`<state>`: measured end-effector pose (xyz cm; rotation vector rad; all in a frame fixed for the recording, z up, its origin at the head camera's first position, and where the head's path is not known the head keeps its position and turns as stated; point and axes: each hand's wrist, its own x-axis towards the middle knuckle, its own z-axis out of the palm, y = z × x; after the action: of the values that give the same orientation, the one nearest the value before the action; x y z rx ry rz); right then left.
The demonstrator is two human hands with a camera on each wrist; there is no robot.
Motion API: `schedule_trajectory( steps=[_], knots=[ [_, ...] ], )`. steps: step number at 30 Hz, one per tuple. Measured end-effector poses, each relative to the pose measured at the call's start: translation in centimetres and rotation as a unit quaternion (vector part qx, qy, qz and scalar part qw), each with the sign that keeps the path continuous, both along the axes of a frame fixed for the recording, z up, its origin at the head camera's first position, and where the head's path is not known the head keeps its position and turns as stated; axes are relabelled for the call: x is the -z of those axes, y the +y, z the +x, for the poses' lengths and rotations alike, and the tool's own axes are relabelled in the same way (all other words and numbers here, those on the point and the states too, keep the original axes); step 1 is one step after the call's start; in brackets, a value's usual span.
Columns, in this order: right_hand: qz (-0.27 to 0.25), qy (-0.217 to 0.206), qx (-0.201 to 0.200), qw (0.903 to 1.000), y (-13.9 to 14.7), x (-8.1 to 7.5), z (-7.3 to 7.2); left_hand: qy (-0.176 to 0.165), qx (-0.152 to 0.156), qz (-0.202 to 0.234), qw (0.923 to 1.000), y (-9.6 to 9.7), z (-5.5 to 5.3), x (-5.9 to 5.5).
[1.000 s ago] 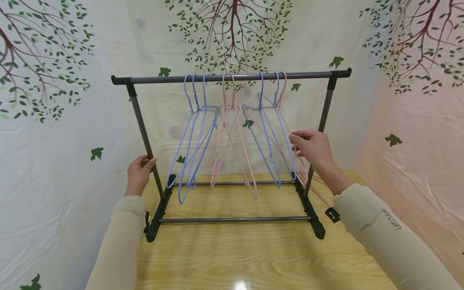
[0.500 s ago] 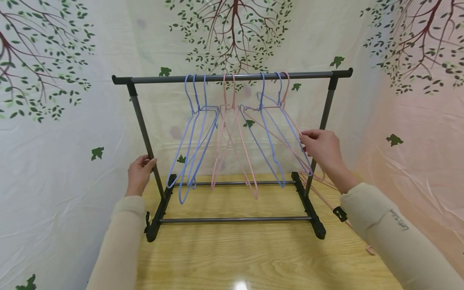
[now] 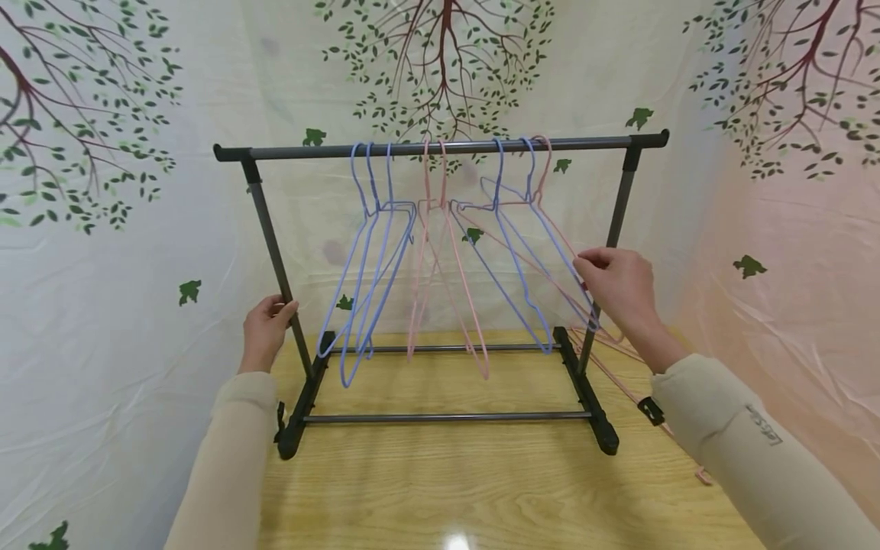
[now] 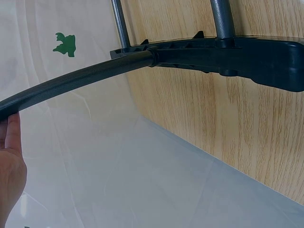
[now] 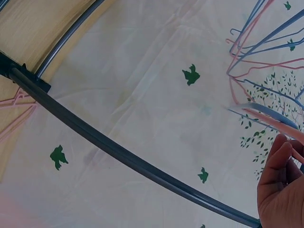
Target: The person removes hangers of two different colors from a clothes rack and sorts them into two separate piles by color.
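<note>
A small black clothes rack [image 3: 296, 153] stands on the wooden table, with blue and pink hangers on its bar. My left hand [image 3: 264, 332] grips the rack's left post partway up; the left wrist view shows fingers against that post [image 4: 76, 80]. At the right end of the bar, my right hand [image 3: 622, 294] pinches the sloping arm of the outermost pink hanger [image 3: 548, 164]. A blue hanger [image 3: 530, 172] hangs right beside it, with another blue one [image 3: 499, 168] further left. Mid-bar hang two pink hangers [image 3: 425, 176], and a group of blue hangers [image 3: 372, 179] is at left.
More pink hangers [image 3: 612, 374] lie on the table beyond the right post, near a black clip [image 3: 650, 411]. The rack's black feet [image 3: 600, 428] and cross bars [image 3: 447, 418] sit low over the table [image 3: 426, 489]. Patterned cloth surrounds it.
My right hand has moved rightward, drawing the lower ends of the right-hand pink and blue hangers toward the right post. My left hand stays on its post.
</note>
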<state>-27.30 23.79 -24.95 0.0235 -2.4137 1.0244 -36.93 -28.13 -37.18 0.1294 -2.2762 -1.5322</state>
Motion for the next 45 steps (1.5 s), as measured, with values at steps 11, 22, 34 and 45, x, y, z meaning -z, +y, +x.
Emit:
schedule_trajectory(
  steps=[11, 22, 34, 45],
  knots=[
    [-0.005, 0.030, 0.015, 0.9994, 0.7, -0.1, -0.3, -0.001, -0.001, 0.001, 1.0000, 0.0, -0.3, 0.0],
    [-0.018, 0.038, 0.038, 0.9984, 0.5, -0.9, -0.3, -0.001, -0.001, 0.007, 1.0000, -0.2, -0.2, 0.0],
    [-0.043, 0.059, 0.051, 0.9960, 1.5, 0.8, 0.1, -0.003, 0.010, 0.008, 0.9999, 0.2, 0.0, -0.1],
    [-0.063, 0.080, 0.064, 0.9928, 1.9, 1.1, 0.2, -0.005, 0.008, 0.009, 0.9999, 0.2, 0.1, -0.1]
  ],
)
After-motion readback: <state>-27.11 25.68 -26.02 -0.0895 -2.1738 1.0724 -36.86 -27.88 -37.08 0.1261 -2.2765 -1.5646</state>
